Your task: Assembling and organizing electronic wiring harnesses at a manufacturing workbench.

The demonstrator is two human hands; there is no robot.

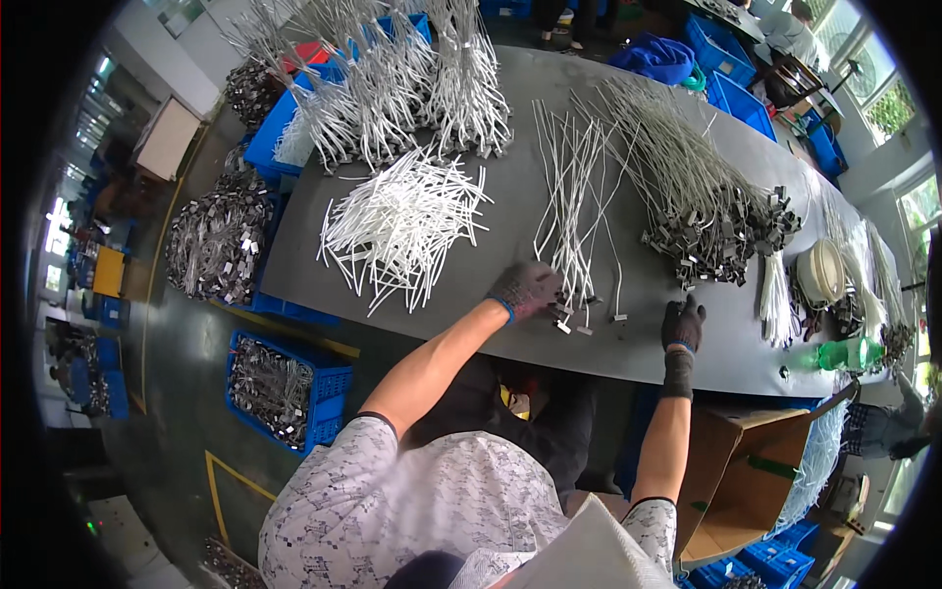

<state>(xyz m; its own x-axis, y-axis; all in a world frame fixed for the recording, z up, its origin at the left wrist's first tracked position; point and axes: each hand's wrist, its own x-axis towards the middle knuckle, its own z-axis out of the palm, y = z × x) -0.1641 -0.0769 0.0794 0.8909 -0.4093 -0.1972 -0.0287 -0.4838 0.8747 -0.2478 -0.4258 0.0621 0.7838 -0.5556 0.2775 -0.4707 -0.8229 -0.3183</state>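
My left hand [530, 288], in a dark work glove, is closed at the lower left of a small spread of white cables [579, 211]. Its fingertips reach the connector end of those cables; what they grip is hidden. To the right, my gloved right hand [684, 324] is over the table's near edge, its fingers partly bent and apart, with nothing visible in them. Just beyond it lies a large bundle of grey cables [677, 147] with dark connectors [721, 236]. One single cable [617, 265] lies between my hands, its connector towards me.
A heap of short white tubes [402, 221] covers the left part of the grey table [304, 250]. Standing cable bunches [392, 98] rise behind it. At the right are a tape roll [821, 270] and a green bottle [846, 353]. Below stand a cardboard box [736, 481] and a blue crate [329, 402].
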